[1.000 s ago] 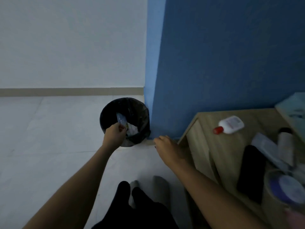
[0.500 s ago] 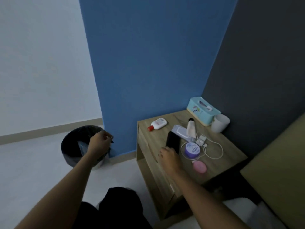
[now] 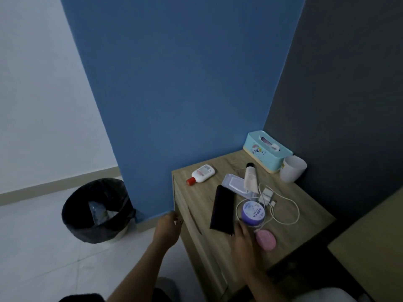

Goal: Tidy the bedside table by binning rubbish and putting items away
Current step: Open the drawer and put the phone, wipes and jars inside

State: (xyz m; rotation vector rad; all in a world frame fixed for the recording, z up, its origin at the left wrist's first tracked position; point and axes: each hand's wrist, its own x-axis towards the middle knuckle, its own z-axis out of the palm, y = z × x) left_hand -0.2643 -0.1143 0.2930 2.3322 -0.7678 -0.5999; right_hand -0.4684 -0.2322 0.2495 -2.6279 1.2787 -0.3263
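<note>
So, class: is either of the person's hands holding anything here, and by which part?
Nothing is held. The left hand hangs empty beside the bedside table; the right hand reaches toward the purple jar without clearly gripping it.

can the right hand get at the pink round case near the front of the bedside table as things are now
Probably yes. The right hand lies on the wooden bedside table right beside the pink round case, with nothing between them. The round purple-lidded tub and white cable sit farther back, clear of the path.

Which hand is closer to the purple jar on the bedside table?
Right. The right hand sits just below the purple jar, fingertips at it; the left hand is off the table's left edge.
</note>
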